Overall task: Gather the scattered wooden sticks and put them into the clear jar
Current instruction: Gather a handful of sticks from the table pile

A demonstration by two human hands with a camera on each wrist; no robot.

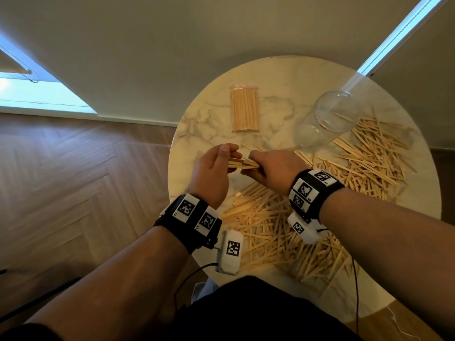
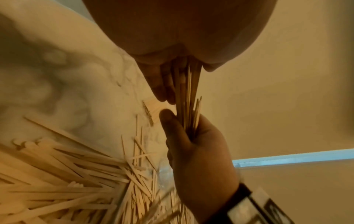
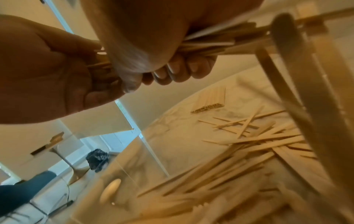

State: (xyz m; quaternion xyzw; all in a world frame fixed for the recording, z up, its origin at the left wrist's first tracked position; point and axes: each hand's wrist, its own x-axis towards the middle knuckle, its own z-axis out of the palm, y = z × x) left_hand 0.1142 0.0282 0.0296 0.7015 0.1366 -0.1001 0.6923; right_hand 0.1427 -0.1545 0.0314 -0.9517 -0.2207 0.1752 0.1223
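Note:
A small bundle of wooden sticks [image 1: 242,163] is held level above the round marble table [image 1: 202,119], between both hands. My left hand [image 1: 232,158] holds its left end, thumb on top. My right hand [image 1: 251,166] grips its right end, its fingers [image 3: 182,68] curled under the bundle of sticks [image 3: 210,44]. In the left wrist view the bundle of sticks [image 2: 188,98] runs from my left palm into the right hand [image 2: 197,151]. The clear jar [image 1: 327,119] stands at the back right. Scattered sticks [image 1: 364,158] lie right of it, and more scattered sticks [image 1: 275,232] under my wrists.
A sealed clear bag of sticks [image 1: 245,109] lies at the back middle of the table. Wooden floor [image 1: 73,180] lies to the left, a wall behind. Thin cables [image 1: 355,291] hang from the wrist cameras over the table's near edge.

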